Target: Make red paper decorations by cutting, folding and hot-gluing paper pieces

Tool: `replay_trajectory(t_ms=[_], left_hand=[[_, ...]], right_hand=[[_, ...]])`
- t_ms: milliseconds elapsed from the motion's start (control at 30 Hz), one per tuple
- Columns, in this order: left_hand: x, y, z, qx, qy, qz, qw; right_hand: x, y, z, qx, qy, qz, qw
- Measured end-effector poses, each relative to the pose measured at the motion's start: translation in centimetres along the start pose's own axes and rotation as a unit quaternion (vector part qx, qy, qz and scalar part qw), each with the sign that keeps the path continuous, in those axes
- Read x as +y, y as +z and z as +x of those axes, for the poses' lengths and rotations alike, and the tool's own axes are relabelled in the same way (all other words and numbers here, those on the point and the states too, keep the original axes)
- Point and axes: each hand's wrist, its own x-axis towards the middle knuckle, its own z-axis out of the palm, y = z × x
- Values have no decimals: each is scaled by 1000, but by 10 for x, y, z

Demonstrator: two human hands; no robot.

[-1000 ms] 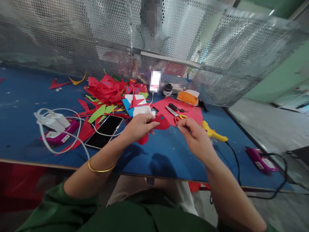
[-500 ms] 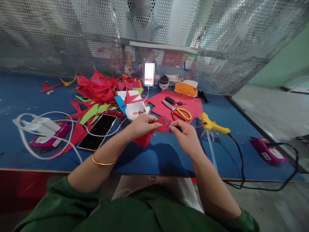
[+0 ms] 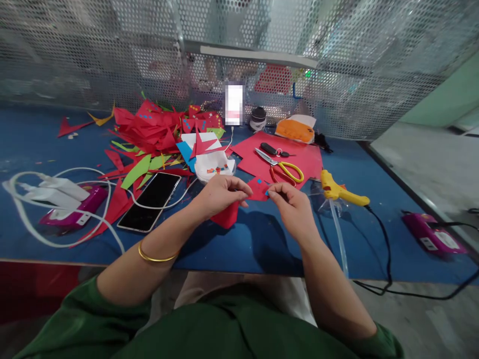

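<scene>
A small red paper piece [image 3: 258, 191] is held up between my two hands, with a blue dot [image 3: 259, 181] stuck near its top edge. My left hand [image 3: 223, 195] has its thumb and fingers closed on the left side of this paper. Under that hand, a larger red folded shape [image 3: 226, 218] shows in part. My right hand [image 3: 291, 205] pinches at the paper's right edge, where a tiny blue piece [image 3: 267, 192] shows at the fingertips. Just behind the hands are yellow-and-red-handled scissors [image 3: 279, 163] on red sheets [image 3: 247, 144].
A white cup-like container [image 3: 215, 167] with small coloured bits stands behind my left hand. Red and green paper scraps [image 3: 149, 124] pile up at the left. A phone [image 3: 149, 202] and white cables lie nearer. At right are a yellow glue gun [image 3: 342, 192] and a purple box [image 3: 430, 232].
The hands stay together at the red paper, and my right fingers have moved slightly away from its face towards the right edge. The whole view has shifted a little.
</scene>
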Motion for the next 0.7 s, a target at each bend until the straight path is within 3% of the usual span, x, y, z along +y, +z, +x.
replay_trajectory(t_ms=[133,300,500,700], left_hand=[[-2,3,0,24,9,7,1000],[0,6,-2,1,31,7,999],[-3,5,-2,-10,44,27,999],[-5,5,-3,4,103,150,983]], right_hand=[[-9,1,-2,45,-129,-142,980],[-17,8,-4,46,-235,-263,934],[-21,11,-4,24,-273,-328,904],[-22,12,-3,21,-282,-332,900]])
